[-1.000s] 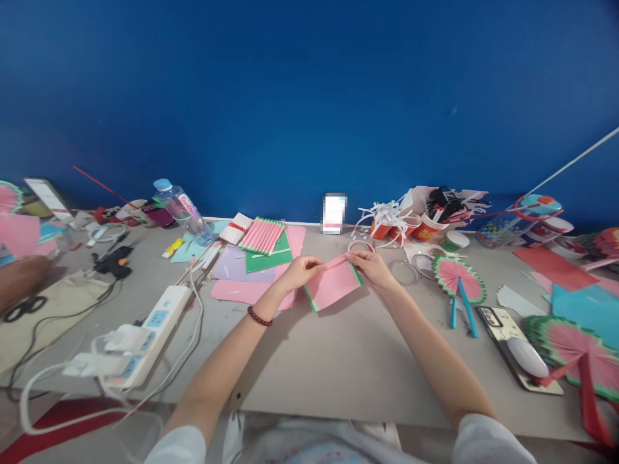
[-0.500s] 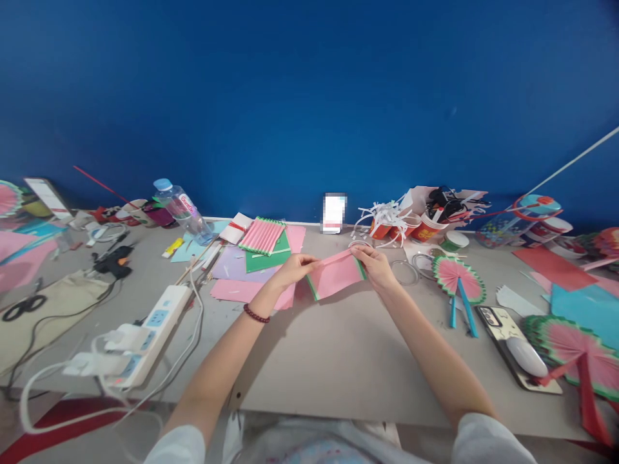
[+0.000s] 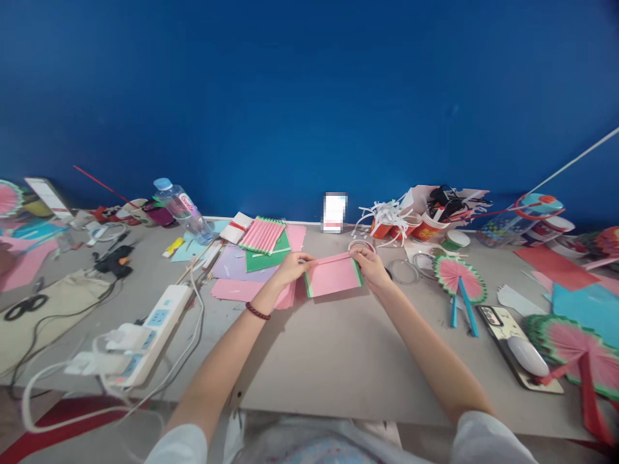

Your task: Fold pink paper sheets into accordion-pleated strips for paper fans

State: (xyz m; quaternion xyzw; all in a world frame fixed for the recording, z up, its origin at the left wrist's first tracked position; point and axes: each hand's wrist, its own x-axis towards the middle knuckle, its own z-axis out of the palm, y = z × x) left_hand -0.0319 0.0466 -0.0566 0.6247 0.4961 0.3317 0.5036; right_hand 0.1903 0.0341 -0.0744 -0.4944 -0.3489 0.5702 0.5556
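A pink paper sheet with green side edges [image 3: 333,276] lies on the grey table [image 3: 338,354] in front of me. My left hand [image 3: 291,268] pinches its top left corner, where a narrow strip is folded over. My right hand [image 3: 373,267] pinches the top right corner of the same fold. A dark red bead bracelet [image 3: 256,312] sits on my left wrist. More pink, purple and green sheets [image 3: 251,267] lie stacked just left of the paper.
A pleated pink strip [image 3: 262,234] and a water bottle [image 3: 182,209] stand at the back left. A white power strip [image 3: 147,328] with cables lies at left. Finished fans [image 3: 458,278] [image 3: 570,345], a phone [image 3: 507,335] and paper cups [image 3: 416,227] crowd the right.
The paper has turned from tilted to nearly square with the table and lowered flat. Both hands kept hold of its top edge and moved slightly left.
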